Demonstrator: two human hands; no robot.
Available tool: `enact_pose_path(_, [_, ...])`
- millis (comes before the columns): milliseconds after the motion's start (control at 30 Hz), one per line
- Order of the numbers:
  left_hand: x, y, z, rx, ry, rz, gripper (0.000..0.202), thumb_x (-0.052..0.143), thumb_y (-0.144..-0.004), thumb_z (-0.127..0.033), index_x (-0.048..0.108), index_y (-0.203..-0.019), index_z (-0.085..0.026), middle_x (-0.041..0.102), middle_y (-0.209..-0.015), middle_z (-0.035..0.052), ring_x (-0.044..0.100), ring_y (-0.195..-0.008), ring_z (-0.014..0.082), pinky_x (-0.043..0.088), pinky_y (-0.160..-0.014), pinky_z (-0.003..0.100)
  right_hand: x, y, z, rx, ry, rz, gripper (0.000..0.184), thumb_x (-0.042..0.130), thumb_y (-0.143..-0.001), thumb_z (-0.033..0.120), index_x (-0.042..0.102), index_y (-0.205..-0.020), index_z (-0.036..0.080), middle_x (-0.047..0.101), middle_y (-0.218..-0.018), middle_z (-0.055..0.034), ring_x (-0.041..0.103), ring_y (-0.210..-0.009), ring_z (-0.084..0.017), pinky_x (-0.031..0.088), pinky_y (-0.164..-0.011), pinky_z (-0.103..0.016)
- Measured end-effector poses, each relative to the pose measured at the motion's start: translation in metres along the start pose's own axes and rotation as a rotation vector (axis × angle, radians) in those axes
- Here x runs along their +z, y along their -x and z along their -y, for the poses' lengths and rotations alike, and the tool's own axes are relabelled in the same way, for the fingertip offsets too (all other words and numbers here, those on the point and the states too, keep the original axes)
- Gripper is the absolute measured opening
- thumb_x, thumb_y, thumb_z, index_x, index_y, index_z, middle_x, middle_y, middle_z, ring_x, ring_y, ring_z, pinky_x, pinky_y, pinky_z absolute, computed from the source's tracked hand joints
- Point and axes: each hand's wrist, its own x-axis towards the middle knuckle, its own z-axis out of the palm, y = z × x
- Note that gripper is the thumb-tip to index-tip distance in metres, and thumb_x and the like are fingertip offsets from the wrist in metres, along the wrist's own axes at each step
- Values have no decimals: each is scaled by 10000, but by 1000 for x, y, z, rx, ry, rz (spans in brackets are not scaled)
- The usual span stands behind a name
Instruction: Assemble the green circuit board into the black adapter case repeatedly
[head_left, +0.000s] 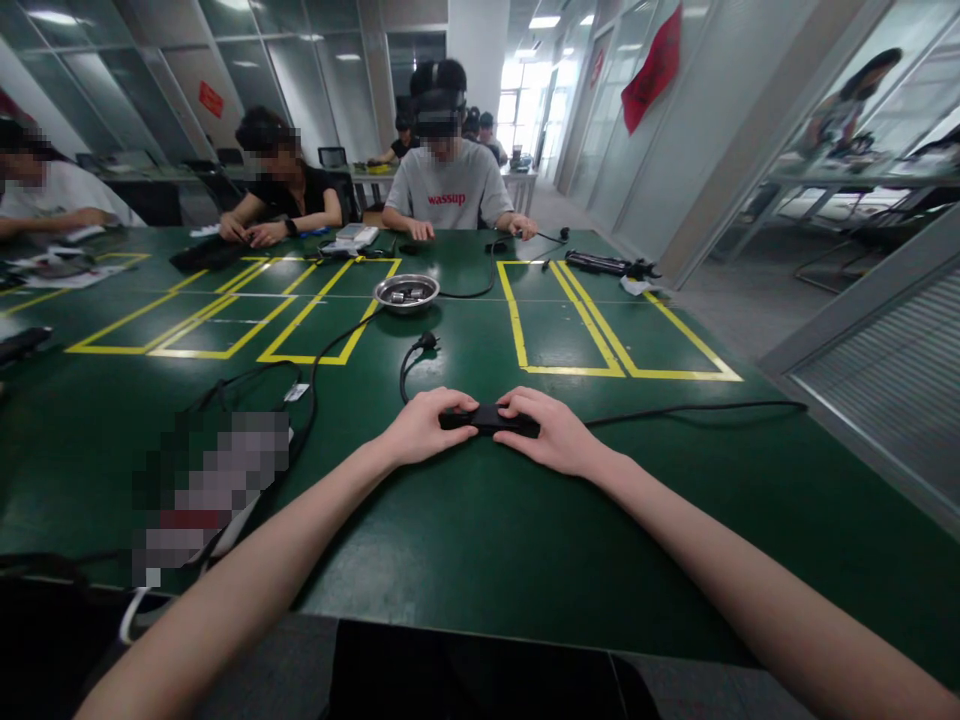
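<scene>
A black power adapter (pixel 487 418) with cords at both ends lies across the green table in front of me. My left hand (pixel 429 425) grips its left end between thumb and fingers. Around its right end my right hand (pixel 551 430) is closed the same way. From the left side a cord curls up to a black plug (pixel 427 342), whose prongs point right. Another black cord (pixel 697 408) runs from the right end far across the table. My fingers hide both ends of the adapter.
A metal bowl (pixel 406 292) with small metal parts stands ahead. Yellow tape (pixel 570 372) marks rectangles on the table. A blurred-out object (pixel 217 490) with cables lies at left. A folded black tripod-like item (pixel 611 264) lies far right. Several people sit around the table, one directly opposite (pixel 450 185).
</scene>
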Motion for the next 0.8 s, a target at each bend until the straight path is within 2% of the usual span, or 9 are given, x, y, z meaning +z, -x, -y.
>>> enact_pose_path(67, [2,1,0,18,-60,-3,278,750,-851,-251,715,-1121,-194,760,-1063,65,710,-953,216,571,-869,350,3,0,2,21,-10,-35,182,626,-965,366,684,-1065,225,729,-1139,-108,701,-1029,-261,584,-918,-434])
enact_pose_path(133, [4,1,-1,62,-115,0,379,766,-852,-291,688,-1212,-203,752,-1076,71,706,-972,232,576,-889,376,7,0,3,50,6,-56,332,536,-1011,374,637,-1297,240,701,-1289,-116,678,-1165,-267,557,-1018,-464])
enact_pose_path(200, [5,1,-1,126,-140,-3,444,773,-864,-331,664,-1275,-206,740,-1151,89,696,-1049,249,570,-944,397,11,0,2,54,70,-13,471,451,-1042,377,511,-1489,244,629,-1440,-123,608,-1315,-271,499,-1114,-501])
enact_pose_path(267, [7,1,-1,174,-143,-6,395,750,-897,-339,677,-1260,-199,733,-1202,102,687,-1107,252,562,-982,400,15,1,1,34,166,73,532,374,-1062,369,419,-1571,223,558,-1528,-137,530,-1412,-273,441,-1172,-532])
enact_pose_path(367, [9,0,-1,191,-180,-12,295,714,-933,-325,711,-1196,-193,737,-1208,108,692,-1105,249,568,-977,396,19,2,2,14,296,157,561,319,-1075,349,353,-1611,188,485,-1589,-154,468,-1468,-270,390,-1208,-545])
enact_pose_path(467, [9,0,-4,194,-257,15,298,713,-929,-314,710,-1205,-199,727,-1244,111,689,-1107,257,567,-974,409,21,3,3,0,365,173,545,335,-1077,329,378,-1600,185,498,-1580,-153,462,-1472,-274,376,-1216,-536])
enact_pose_path(600, [8,1,-7,190,-274,41,307,699,-934,-285,694,-1228,-198,723,-1253,118,682,-1103,257,555,-984,417,17,2,5,-29,337,137,530,404,-1062,335,455,-1553,141,584,-1480,-203,544,-1377,-338,461,-1128,-579])
enact_pose_path(700, [7,0,-7,153,-177,9,317,715,-925,-269,679,-1233,-204,738,-1194,99,682,-1075,242,553,-974,391,9,1,6,-40,250,104,520,462,-1043,324,475,-1548,202,656,-1372,-175,622,-1230,-338,538,-1023,-581])
enact_pose_path(800, [8,-1,-7,96,-152,18,309,746,-901,-252,674,-1201,-232,745,-1131,65,682,-1033,233,548,-948,377,2,1,5,-59,152,80,437,513,-1020,277,593,-1449,292,694,-1287,-116,656,-1139,-297,574,-982,-523])
